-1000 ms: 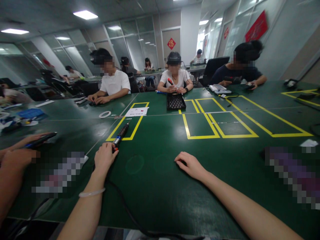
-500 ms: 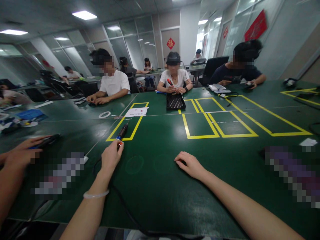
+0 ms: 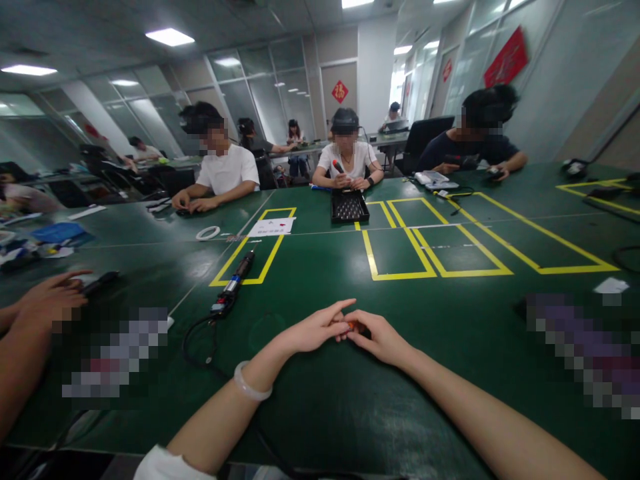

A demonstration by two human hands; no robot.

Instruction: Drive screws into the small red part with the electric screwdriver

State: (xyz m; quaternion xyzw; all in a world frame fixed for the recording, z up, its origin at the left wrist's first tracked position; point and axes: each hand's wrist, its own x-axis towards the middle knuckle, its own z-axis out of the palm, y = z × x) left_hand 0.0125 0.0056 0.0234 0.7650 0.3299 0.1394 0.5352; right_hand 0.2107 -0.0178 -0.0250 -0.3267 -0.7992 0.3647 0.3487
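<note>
My left hand (image 3: 315,328) and my right hand (image 3: 383,335) meet over the green table. A small reddish-orange thing (image 3: 356,327), mostly hidden by the fingers, shows between them; its kind is not clear. My right thumb and fingers are curled around it. My left thumb and lower fingers press together at its near side, while the left index finger points out straight. To the left, apart from both hands, an electric screwdriver (image 3: 233,285) lies with its tip across the yellow-taped rectangle, its black cable (image 3: 193,327) looping toward me.
A white sheet (image 3: 273,227) and a roll of white tape (image 3: 208,233) lie ahead. A black tray of small parts (image 3: 350,208) stands before a co-worker opposite. Another person's hand (image 3: 55,300) is at far left. Blurred-out objects flank me on both sides.
My left hand has let go of the electric screwdriver and moved right to my right hand. The screwdriver now lies on the table. My right hand has hardly moved.
</note>
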